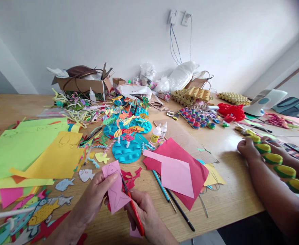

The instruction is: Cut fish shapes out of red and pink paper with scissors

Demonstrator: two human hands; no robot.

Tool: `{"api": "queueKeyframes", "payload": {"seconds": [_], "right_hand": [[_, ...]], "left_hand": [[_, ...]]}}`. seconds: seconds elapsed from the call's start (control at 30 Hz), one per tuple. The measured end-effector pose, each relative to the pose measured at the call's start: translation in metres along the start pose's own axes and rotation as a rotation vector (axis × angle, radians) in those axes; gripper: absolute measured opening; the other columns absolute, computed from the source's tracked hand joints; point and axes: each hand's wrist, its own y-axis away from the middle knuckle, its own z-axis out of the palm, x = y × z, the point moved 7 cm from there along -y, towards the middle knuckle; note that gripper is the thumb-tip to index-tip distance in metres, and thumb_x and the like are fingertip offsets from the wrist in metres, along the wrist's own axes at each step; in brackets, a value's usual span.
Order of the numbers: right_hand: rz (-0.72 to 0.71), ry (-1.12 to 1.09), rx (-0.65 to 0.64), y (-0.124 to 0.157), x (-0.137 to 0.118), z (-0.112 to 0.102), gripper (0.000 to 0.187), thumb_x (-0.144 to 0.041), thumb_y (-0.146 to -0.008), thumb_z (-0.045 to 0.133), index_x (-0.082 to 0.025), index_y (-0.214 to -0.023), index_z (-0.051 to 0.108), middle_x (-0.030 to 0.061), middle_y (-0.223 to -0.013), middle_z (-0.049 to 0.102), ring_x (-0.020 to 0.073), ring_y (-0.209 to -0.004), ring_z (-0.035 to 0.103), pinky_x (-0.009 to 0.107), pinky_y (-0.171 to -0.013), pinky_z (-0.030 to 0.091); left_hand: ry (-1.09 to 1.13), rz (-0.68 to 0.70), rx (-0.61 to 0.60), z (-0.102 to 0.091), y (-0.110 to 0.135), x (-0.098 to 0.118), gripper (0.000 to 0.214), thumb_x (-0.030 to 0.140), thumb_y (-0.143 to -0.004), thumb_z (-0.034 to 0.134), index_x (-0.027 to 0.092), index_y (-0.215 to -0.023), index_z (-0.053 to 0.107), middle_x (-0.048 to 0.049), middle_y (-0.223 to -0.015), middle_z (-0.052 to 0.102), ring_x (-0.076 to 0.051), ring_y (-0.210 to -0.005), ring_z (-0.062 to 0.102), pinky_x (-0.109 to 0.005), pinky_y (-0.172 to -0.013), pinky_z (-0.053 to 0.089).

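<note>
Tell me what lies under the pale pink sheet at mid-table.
The pale pink sheet rests on a larger red sheet. A blue pencil and a black brush stick out from beneath the red one; their upper ends are covered.

The widest bare stretch of the table [231,200] lies right of the red and pink sheets [180,170] and runs as far as a co-worker's forearm [269,194]. That forearm and the green-and-yellow painted strip [274,159] bar the right edge. Brushes [180,210] lie slantwise across the near side of this gap. To the left, green and yellow paper [32,149] and loose paper fish [45,211] cover the wood, so a hand passes only above them. Upright blue fish displays [126,151] and two glue bottles [158,132] block the centre. The left hand [93,197] gripping a pink sheet [116,190] and the right hand [149,214] gripping scissors [135,212] fill the near edge.
</note>
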Motion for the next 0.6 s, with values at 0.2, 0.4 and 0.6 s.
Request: {"api": "queueKeyframes", "payload": {"seconds": [0.2,0.4,0.6], "right_hand": [[-0.012,-0.083,-0.017,-0.0004,0.0005,0.0027,0.043,-0.047,-0.089,0.036,-0.017,-0.059,0.046,-0.0058,-0.042,0.039,0.0055,-0.035,0.036,0.015,-0.034,0.025],[0.020,-0.108,-0.016,-0.0007,0.0023,0.0029,0.045,-0.049,-0.088,0.036,-0.017,-0.057,0.045,-0.0057,-0.041,0.037,0.0050,-0.034,0.035,0.014,-0.032,0.026],[0.011,-0.103,0.002,-0.0012,0.0036,0.0021,0.048,-0.055,-0.086,0.036,-0.018,-0.056,0.042,-0.0054,-0.044,0.035,0.0054,-0.037,0.032,0.015,-0.035,0.024]], "left_hand": [[0.008,0.026,-0.046,0.0015,-0.0019,-0.0014,0.027,0.039,-0.063,0.071,0.017,-0.061,0.056,0.0072,-0.046,0.049,-0.007,-0.042,0.040,-0.016,-0.041,0.035],[0.030,-0.017,-0.025,0.0013,0.0001,-0.0050,0.028,0.040,-0.061,0.072,0.017,-0.062,0.056,0.0067,-0.048,0.050,-0.007,-0.044,0.040,-0.017,-0.042,0.036],[0.050,-0.018,-0.020,0.0022,0.0014,-0.0031,0.026,0.038,-0.061,0.072,0.017,-0.064,0.056,0.0069,-0.049,0.052,-0.008,-0.046,0.043,-0.017,-0.044,0.038]]}}
